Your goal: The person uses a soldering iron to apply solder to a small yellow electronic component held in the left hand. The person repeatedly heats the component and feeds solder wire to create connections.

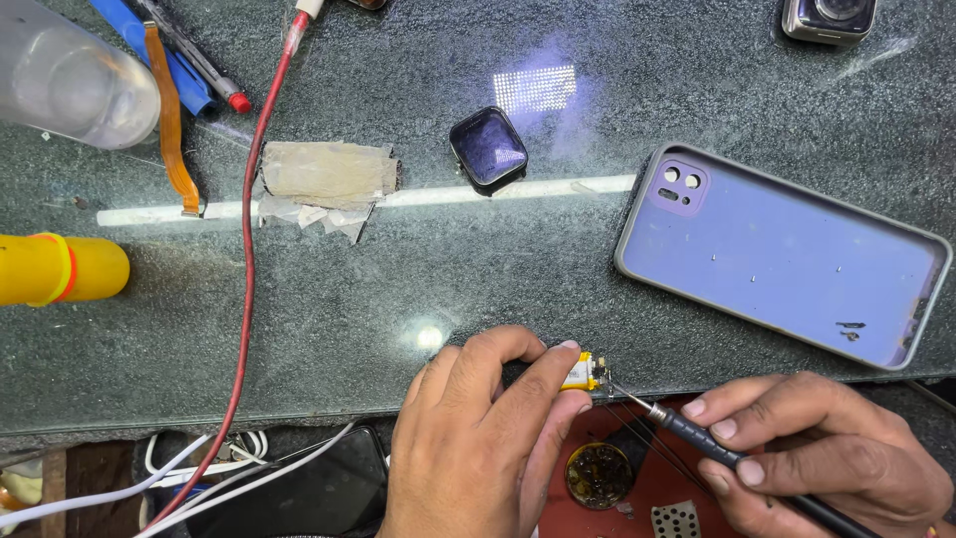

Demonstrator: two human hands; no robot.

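Dark table (398, 299): left hand (478, 438) pinches battery (581, 372); right hand (817, 448) grips iron (697, 438), tip beside fingers (558, 364); hold it steady.

The left hand (478, 438) comes up from below the table (398, 299) edge, knuckles up, its fingers (548, 374) curled and pinched together at the edge. The right hand (827, 458) lies just right of it, below the same edge, back of the hand turned right, fingers closed in a pen-like grip pointing toward the left fingertips.
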